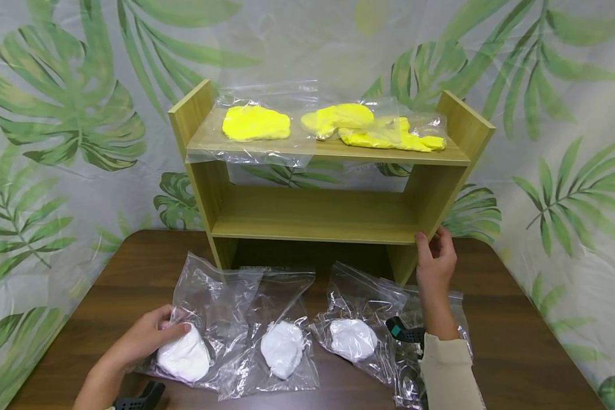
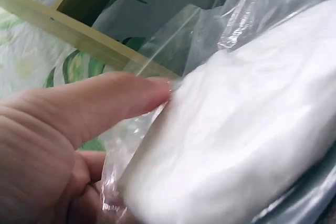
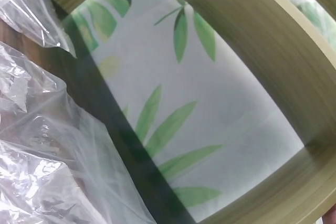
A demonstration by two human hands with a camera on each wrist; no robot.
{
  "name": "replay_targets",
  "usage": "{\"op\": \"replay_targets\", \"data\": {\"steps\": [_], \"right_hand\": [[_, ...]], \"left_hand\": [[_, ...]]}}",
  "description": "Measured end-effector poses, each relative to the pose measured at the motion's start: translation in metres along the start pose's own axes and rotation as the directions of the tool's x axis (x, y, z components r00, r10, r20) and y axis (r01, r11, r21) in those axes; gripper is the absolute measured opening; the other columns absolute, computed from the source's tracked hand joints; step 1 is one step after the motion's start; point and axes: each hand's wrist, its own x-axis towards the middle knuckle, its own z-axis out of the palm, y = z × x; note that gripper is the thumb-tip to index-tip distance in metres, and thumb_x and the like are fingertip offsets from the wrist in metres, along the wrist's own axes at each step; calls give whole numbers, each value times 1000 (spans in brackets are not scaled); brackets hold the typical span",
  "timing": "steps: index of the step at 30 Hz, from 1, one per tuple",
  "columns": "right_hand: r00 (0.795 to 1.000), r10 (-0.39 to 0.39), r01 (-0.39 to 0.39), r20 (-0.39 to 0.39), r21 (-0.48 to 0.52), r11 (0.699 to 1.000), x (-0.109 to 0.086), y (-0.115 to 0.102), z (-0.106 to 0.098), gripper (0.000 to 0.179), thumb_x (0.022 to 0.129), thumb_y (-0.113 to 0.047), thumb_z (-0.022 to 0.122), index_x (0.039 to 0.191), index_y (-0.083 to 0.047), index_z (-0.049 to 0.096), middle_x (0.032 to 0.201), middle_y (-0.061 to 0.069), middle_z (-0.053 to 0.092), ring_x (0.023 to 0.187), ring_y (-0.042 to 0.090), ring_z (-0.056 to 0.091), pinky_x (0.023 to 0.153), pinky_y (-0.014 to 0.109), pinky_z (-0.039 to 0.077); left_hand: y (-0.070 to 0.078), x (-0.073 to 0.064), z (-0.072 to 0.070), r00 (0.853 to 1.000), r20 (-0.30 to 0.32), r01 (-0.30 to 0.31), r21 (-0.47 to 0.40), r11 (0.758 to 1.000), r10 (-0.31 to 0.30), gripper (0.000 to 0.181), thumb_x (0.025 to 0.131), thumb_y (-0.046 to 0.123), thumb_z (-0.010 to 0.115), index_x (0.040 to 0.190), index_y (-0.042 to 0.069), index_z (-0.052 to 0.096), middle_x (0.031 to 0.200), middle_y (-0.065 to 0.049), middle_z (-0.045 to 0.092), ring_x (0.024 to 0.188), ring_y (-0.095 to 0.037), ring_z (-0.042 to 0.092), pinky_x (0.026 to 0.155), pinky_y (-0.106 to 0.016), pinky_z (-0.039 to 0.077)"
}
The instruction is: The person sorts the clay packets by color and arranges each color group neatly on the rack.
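Note:
My left hand [image 1: 144, 337] pinches the edge of a clear zip bag holding a flattened white lump [image 1: 185, 357], at the front left of the table. In the left wrist view the thumb lies over the bagged white lump [image 2: 236, 124], with fingers curled at its near edge. My right hand [image 1: 435, 266] grips the right side panel of a wooden shelf [image 1: 312, 219], thumb in front and fingers around the outer side. In the right wrist view only a sliver of a finger shows at the lower right corner, beside the shelf [image 3: 262, 45].
Two more bagged white lumps lie on the brown table [image 1: 512, 336], one in the middle [image 1: 283, 348] and one right of it [image 1: 353, 340]. Another clear bag [image 1: 409, 364] lies partly under my right forearm. Bagged yellow lumps [image 1: 256, 123] rest on the shelf's top board. Leaf-patterned cloth [image 1: 553, 171] hangs behind.

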Motion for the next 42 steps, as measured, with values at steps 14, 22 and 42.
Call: {"op": "replay_targets", "data": {"steps": [14, 22, 42], "right_hand": [[1000, 13, -13, 9, -3, 1000, 0, 1, -1, 29, 94, -10, 60, 121, -2, 61, 104, 2, 63, 91, 11, 57, 75, 20, 44], [1000, 16, -16, 0, 14, 1000, 9, 26, -3, 31, 94, -16, 62, 124, -7, 61, 107, -1, 63, 96, 14, 57, 78, 22, 45], [1000, 20, -21, 22, 36, 999, 0, 2, -2, 30, 94, -10, 59, 123, -2, 60, 105, 2, 62, 94, 13, 56, 77, 23, 44]], "left_hand": [[-3, -4, -11, 953, 296, -9, -199, 980, 69, 68, 97, 11, 55, 134, -30, 15, 116, -24, 60, 95, -11, 62, 82, -25, 52], [8, -7, -11, 927, 293, -96, -420, 902, 235, 50, 99, -1, 44, 135, -26, 21, 107, -12, 68, 88, -20, 67, 74, -32, 56], [72, -26, 21, 871, 229, -269, -520, 811, 435, 35, 96, -11, 42, 130, -7, 49, 112, -12, 64, 93, -19, 66, 72, -34, 57]]}}
